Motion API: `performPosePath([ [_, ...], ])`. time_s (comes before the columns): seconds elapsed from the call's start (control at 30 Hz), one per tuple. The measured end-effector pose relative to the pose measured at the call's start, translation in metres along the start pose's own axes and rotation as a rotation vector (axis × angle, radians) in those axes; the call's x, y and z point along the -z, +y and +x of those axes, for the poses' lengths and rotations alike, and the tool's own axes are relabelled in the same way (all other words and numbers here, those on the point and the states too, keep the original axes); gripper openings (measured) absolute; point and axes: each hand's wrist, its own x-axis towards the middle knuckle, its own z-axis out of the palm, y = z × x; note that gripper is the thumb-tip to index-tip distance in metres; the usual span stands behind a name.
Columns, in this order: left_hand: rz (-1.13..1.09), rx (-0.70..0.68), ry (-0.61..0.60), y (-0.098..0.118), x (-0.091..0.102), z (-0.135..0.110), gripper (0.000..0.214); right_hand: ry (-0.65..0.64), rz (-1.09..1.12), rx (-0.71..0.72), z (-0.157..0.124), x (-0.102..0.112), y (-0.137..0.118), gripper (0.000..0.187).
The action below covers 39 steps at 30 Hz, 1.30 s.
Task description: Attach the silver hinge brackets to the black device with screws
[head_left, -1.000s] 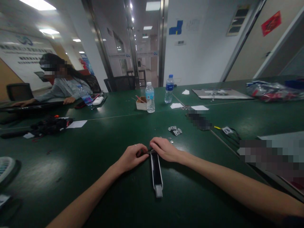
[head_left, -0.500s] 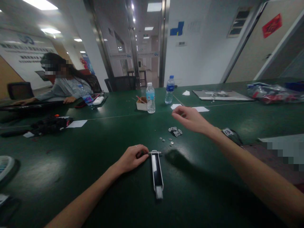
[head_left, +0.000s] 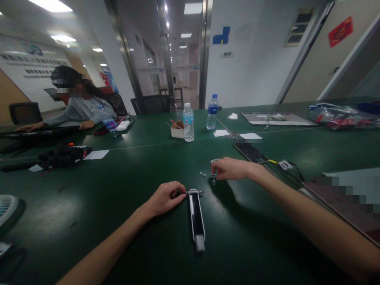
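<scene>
My left hand [head_left: 169, 196] rests on the table, fingers curled and pinching the left end of a thin metal bolt [head_left: 194, 192]. This bolt lies across the top of a long, narrow white-framed piece [head_left: 197, 217] with a dark middle and a pale block at its near end. My right hand [head_left: 230, 168] bends down over small metal nuts [head_left: 213, 181], with its fingertips closed together at one of them; whether they grip it is too small to tell. More ring-shaped nuts [head_left: 203, 174] lie just left of those fingers. Small metal brackets [head_left: 215, 161] are partly hidden behind the right hand.
Two water bottles [head_left: 188, 123] [head_left: 212, 113] and a small box [head_left: 177, 130] stand farther back. A dark flat panel [head_left: 251, 152] with a tagged cable lies beyond my right forearm. Black gear [head_left: 63, 156] lies at left. Another person [head_left: 80, 99] sits at the far left.
My right hand has come down and slightly left, from above the table to the nuts. My left hand stays at the bolt; the white-framed piece has barely shifted.
</scene>
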Motion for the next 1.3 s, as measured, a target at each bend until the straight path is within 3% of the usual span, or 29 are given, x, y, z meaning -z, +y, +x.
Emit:
performPosePath([
  [0.27,-0.003,-0.001,-0.004,0.001,0.001,-0.001,0.014,-0.027,-0.003,-0.007,0.004,-0.005,0.005,0.020],
  [0.43,-0.009,0.011,-0.014,0.001,0.000,0.000,0.014,0.031,-0.069,-0.038,0.005,-0.001,0.007,0.022],
  [0.63,-0.018,0.013,-0.015,0.000,0.000,0.000,0.014,-0.063,-0.115,-0.053,0.007,-0.002,0.005,0.032],
  [0.87,-0.008,0.014,-0.002,0.000,-0.001,0.000,0.013,-0.061,-0.107,-0.032,0.009,-0.007,0.007,0.036],
  [1.1,-0.015,0.002,-0.014,-0.001,0.000,0.000,0.014,0.143,-0.119,0.064,0.012,-0.020,-0.013,0.031],
  [1.3,-0.016,0.024,-0.008,-0.001,-0.001,0.000,0.014,0.244,-0.207,0.113,0.020,-0.037,-0.027,0.024],
])
